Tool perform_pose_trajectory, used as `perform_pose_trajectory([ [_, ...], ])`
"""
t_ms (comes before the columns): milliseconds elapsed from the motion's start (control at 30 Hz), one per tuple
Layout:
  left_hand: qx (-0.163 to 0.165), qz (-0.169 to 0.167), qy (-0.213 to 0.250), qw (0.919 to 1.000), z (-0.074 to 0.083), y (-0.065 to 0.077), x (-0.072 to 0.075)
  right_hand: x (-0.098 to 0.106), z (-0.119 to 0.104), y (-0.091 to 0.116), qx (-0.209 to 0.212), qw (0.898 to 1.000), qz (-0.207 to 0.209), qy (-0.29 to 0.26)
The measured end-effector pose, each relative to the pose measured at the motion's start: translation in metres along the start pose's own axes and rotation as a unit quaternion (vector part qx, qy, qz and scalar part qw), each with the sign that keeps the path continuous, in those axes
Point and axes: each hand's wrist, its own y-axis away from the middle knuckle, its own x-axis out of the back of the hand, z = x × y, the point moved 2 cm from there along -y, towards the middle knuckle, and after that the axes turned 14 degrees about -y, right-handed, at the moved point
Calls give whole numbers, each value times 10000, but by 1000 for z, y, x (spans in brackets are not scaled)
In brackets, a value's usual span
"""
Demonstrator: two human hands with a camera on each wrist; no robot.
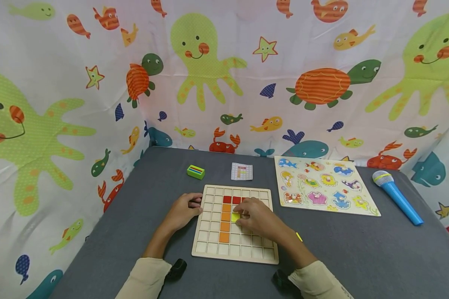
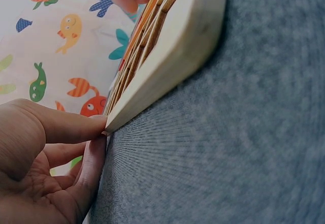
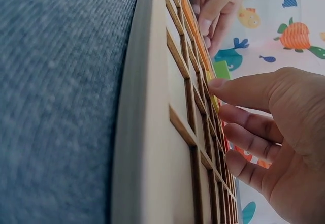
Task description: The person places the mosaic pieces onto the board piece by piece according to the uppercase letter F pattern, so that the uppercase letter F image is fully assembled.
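Note:
A square wooden grid board (image 1: 203, 248) lies on the grey tabletop. Red tiles (image 1: 227, 199) fill part of an upper row, and a column of orange tiles (image 1: 225, 226) runs down below them. At the board's left edge, my left hand (image 1: 183, 211) pinches the rim, thumb (image 2: 86, 127) at the corner in the left wrist view. My right hand (image 1: 260, 218) reaches over the board and pinches a yellow tile (image 1: 235, 217) at a cell just right of the orange column. In the right wrist view its other fingers (image 3: 249, 140) curl loosely over the grid.
Behind the board are a green striped block (image 1: 196, 172) and a small card with a coloured grid pattern (image 1: 242, 171). A sea-animal puzzle (image 1: 329, 195) and a blue toy microphone (image 1: 398, 198) lie at the right. Another yellow piece (image 1: 299, 236) shows beside my right forearm.

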Motion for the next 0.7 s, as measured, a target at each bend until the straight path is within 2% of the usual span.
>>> perform_pose_trajectory([
  [400,33,28,-93,9999,-1,-1,-1,9,9,11,129,9995,183,-212],
  [700,-5,0,-78,10000,0,-1,-1,23,21,34,35,9992,364,-164],
])
